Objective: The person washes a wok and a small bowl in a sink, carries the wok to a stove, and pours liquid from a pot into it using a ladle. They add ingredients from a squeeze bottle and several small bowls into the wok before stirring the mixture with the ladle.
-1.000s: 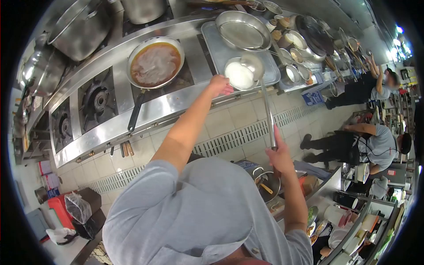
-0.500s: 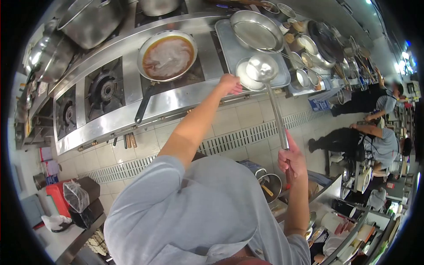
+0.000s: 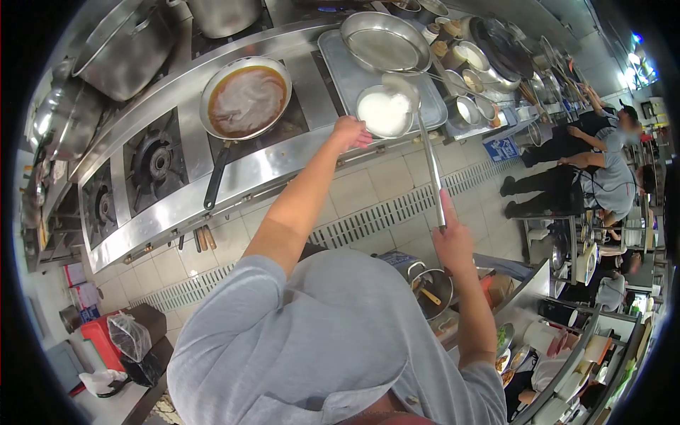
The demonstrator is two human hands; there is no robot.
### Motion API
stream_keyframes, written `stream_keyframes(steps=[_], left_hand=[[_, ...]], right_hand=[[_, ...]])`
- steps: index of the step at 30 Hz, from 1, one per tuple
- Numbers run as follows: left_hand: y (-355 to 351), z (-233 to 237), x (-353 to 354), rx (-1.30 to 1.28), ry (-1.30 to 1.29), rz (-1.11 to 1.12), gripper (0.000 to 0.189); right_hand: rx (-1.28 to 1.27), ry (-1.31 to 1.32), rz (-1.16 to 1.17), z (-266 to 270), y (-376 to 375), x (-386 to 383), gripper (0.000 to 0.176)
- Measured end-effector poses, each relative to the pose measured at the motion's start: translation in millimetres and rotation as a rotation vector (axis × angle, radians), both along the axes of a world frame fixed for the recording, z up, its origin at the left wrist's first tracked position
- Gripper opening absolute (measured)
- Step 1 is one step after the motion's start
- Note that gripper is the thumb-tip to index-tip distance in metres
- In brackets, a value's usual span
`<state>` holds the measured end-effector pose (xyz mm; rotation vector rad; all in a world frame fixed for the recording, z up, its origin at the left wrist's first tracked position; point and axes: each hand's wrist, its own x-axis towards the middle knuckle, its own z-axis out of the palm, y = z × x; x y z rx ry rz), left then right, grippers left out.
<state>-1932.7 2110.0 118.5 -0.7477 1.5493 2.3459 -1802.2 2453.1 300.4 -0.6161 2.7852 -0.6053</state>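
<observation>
In my right hand [image 3: 453,244] is a long-handled metal ladle [image 3: 431,163], index finger stretched along the handle. The ladle's head, smeared by motion, overlaps the far right of a round bowl [image 3: 384,113] of white liquid. My left hand [image 3: 351,133] is closed at the bowl's near left rim, its fingers curled together. The bowl sits at the front edge of a metal tray [image 3: 340,67] on the stove top. To the left, a frying pan [image 3: 219,166] holds brown liquid with pale foam, its black handle pointing toward me.
A wide metal pan [image 3: 386,44] lies on the tray's back half. Bare burners [image 3: 157,164] are at left, with large stockpots [image 3: 126,53] behind. Bowls and small pots [image 3: 465,111] crowd the right counter. Co-workers [image 3: 602,170] stand at far right. Behind my right arm is a pot [image 3: 432,290].
The ladle's head has moved up and back across the bowl, uncovering more white liquid. The whole view has shifted, so the stove appears further left. My left hand remains beside the bowl.
</observation>
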Motion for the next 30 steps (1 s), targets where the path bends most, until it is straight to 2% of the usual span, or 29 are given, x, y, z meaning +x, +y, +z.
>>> stream_keyframes(steps=[1, 4, 7, 10, 19, 22, 25, 28, 30], left_hand=[[-0.2, -1.9, -1.1, 0.014, 0.007, 0.011, 0.025], [1.7, -4.8, -4.5, 0.024, 0.018, 0.023, 0.022], [3.3, -1.0, -3.7, 0.028, 0.023, 0.032, 0.021], [1.7, -1.3, -5.1, 0.020, 0.024, 0.031, 0.021], [0.4, 4.3, -7.1, -0.003, 0.025, 0.019, 0.021], [-2.5, 1.5, -6.5, -0.024, 0.018, 0.025, 0.021], [-4.8, -0.8, -6.1, -0.023, 0.018, 0.020, 0.021], [-5.8, -1.1, -3.9, -0.007, 0.017, -0.011, 0.023], [-6.7, 0.1, -3.2, -0.006, 0.014, -0.026, 0.024]], right_hand=[[0.059, -0.035, -0.033, -1.6, -1.9, -0.9, 0.090], [-0.177, -0.261, -0.077, -4.6, -1.9, -3.2, 0.092], [-0.407, -0.617, -0.211, 14.1, -4.8, -8.9, 0.092], [-0.580, -0.746, -0.261, 22.8, -4.8, -10.1, 0.091], [-0.809, -0.993, -0.392, 38.2, -3.5, -15.9, 0.090], [-1.006, -1.146, -0.491, 51.8, -4.2, -13.3, 0.089], [-0.983, -1.112, -0.479, 56.2, -8.0, -7.9, 0.089], [-0.853, -0.970, -0.387, 49.4, -6.3, -4.0, 0.087], [-0.690, -0.782, -0.307, 39.5, -4.7, -1.0, 0.085]])
